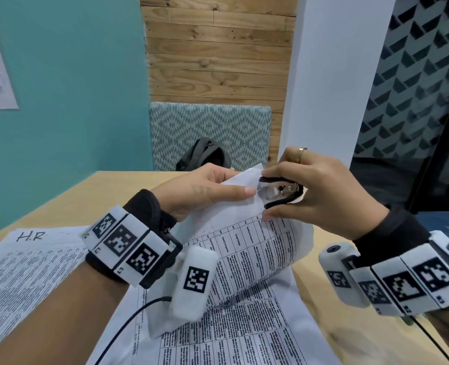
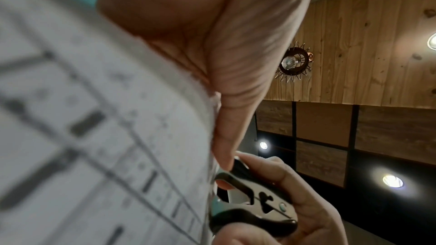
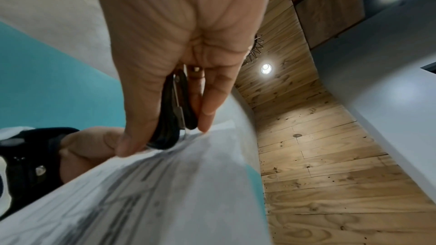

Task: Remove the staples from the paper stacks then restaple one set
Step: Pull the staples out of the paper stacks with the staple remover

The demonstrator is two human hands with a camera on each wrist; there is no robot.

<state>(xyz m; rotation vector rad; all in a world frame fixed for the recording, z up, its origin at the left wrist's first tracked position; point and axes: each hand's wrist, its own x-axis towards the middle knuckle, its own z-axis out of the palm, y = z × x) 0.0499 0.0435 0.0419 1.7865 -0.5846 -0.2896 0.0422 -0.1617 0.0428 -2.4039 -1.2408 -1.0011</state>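
A printed paper stack (image 1: 255,248) is lifted off the table and bent upward at its far corner. My left hand (image 1: 207,191) pinches that corner, thumb flat on top of the sheet. My right hand (image 1: 320,193) grips a black and white staple remover (image 1: 281,192), its claws at the paper's corner just beyond my left thumb tip. A thin staple (image 1: 258,191) shows between thumb and claws. In the left wrist view the staple remover (image 2: 252,202) sits against the paper's edge (image 2: 207,156). The right wrist view shows the staple remover (image 3: 174,111) between thumb and fingers.
A second printed stack marked "H.R" (image 1: 31,262) lies on the wooden table (image 1: 91,191) at the left. More printed sheets (image 1: 231,335) lie under the lifted stack. A dark bag (image 1: 205,154) sits on the patterned chair beyond the table's far edge.
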